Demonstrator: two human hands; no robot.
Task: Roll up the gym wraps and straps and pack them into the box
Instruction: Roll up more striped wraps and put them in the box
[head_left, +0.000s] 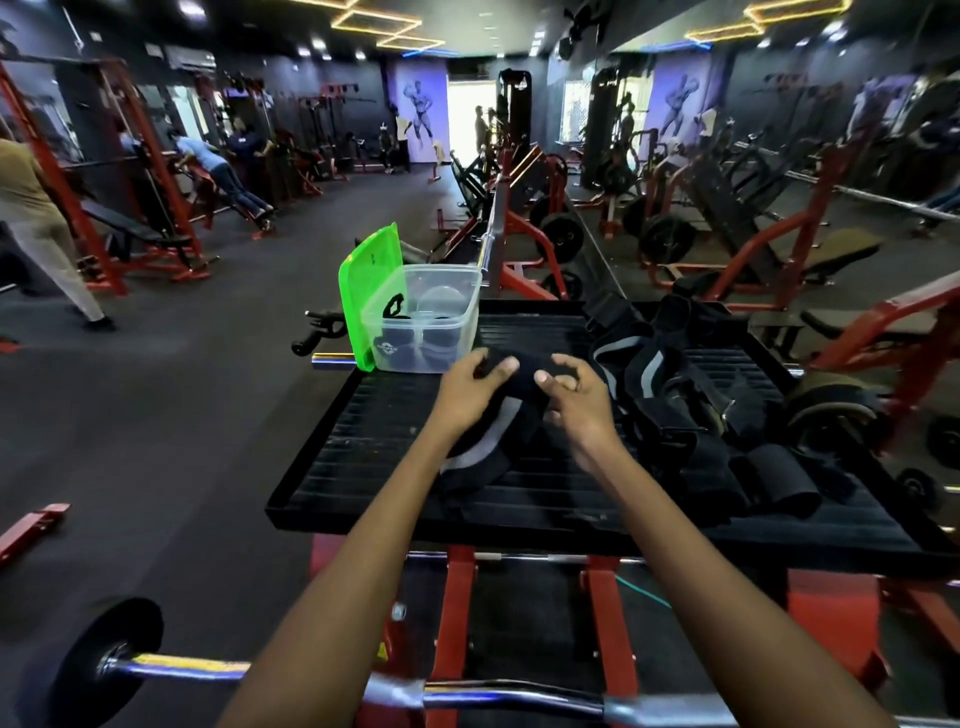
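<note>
My way to the clear plastic box (423, 327) at the frame's centre lies open: its mouth is uncovered, though dark rolls already fill its bottom. Its bright green lid (370, 291) stands upright against its left wall, blocking that side. Bare ribbed black worktop (374, 441) lies left of my arms. To the right, a heap of black and grey wraps (670, 395) crowds the surface.

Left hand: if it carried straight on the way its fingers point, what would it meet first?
The left hand points up and right, gripping the wrap. Beyond that, probably the right hand holding the wrap's other end; depth is unclear.
</note>
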